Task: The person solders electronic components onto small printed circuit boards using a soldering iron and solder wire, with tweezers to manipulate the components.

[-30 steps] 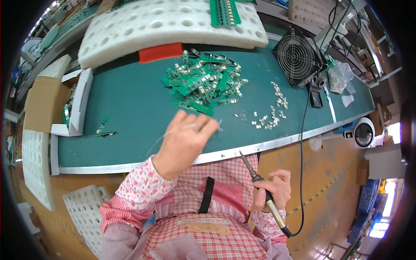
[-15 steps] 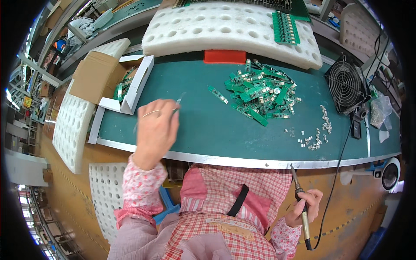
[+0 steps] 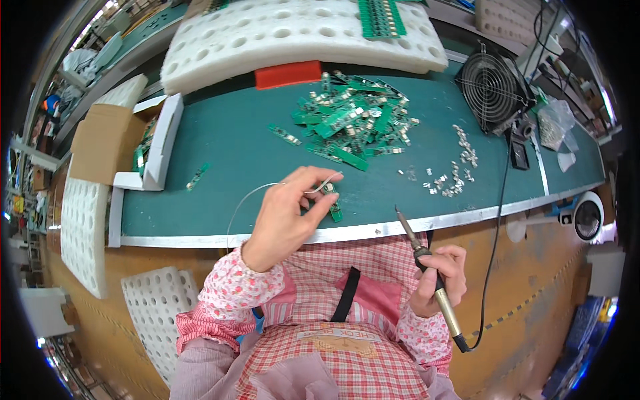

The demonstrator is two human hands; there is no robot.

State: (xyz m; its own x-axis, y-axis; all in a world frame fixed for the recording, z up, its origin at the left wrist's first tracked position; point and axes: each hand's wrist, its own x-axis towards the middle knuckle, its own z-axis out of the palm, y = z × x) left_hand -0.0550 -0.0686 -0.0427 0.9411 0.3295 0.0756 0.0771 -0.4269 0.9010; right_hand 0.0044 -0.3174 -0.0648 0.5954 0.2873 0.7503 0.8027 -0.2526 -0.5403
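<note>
My left hand (image 3: 287, 212) is over the table near its front edge, thumb and fingers closed on a thin silvery solder wire (image 3: 248, 198). The wire curves back past the wrist, and its other end shows by the fingertips. Right at the thumb is a small green circuit board (image 3: 336, 209), partly covered by the fingers; whether they grip it is unclear. My right hand (image 3: 440, 280) is wrapped round a soldering iron (image 3: 445, 308), its dark tip angled up over the table's front edge. Another green board (image 3: 197, 177) lies alone further left.
A heap of green circuit boards (image 3: 363, 120) covers the table's middle. Small whitish parts (image 3: 457, 177) are scattered to its right. A black fan (image 3: 492, 90) stands far right, the iron's cord (image 3: 497, 247) hanging nearby. An open carton (image 3: 100, 143) sits left, white foam (image 3: 233, 50) behind.
My left hand has moved right with the wire, uncovering the lone board at left. A board now shows at its fingers. The iron has risen slightly over the edge, and the view has shifted.
</note>
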